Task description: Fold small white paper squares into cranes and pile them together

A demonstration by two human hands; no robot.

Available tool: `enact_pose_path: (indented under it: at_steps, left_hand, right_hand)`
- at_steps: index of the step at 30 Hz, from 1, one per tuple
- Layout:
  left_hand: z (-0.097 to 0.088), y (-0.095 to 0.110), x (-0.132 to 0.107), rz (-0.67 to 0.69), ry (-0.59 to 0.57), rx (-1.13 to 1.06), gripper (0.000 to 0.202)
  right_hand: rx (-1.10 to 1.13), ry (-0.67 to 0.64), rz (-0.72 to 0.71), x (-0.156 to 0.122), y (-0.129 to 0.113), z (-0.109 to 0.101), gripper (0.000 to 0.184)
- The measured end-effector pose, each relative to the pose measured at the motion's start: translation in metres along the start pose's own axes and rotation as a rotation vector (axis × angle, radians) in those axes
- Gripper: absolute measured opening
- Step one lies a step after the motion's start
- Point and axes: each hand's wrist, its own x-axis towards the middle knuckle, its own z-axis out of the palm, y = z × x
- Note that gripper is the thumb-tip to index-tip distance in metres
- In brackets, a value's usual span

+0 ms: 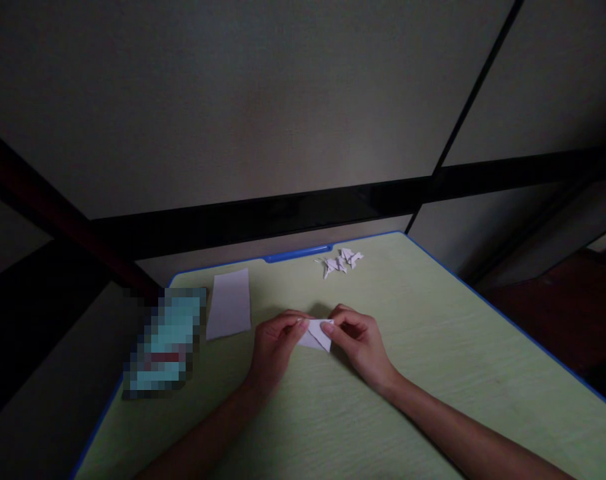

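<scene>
A small folded piece of white paper [315,337] rests on the pale green table [433,373] near its middle. My left hand [274,347] pinches the paper's left edge, fingers curled. My right hand [359,340] pinches its right top edge with thumb and forefinger. Both hands rest low on the tabletop, and the paper forms a triangle-like shape between them.
A stack of white paper slips [229,303] lies left of my hands. Several small folded paper figures [339,261] sit near the far edge by a blue handle [297,254]. A blurred teal packet [163,341] lies at the left edge. Walls and dark beams stand beyond.
</scene>
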Motion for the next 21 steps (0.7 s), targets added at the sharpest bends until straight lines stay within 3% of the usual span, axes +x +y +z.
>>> enact_pose_path:
  at_steps: [15, 21]
  left_hand:
    - [0.0045, 0.0039, -0.0019, -0.018, 0.019, 0.016, 0.011]
    - [0.0041, 0.0048, 0.0005, -0.087, 0.034, 0.007, 0.011]
  right_hand:
    - [-0.034, 0.012, -0.035, -0.0022, -0.0044, -0.0026, 0.025]
    - [-0.048, -0.018, 0.084, 0.0009, 0.0003, -0.0026, 0.025]
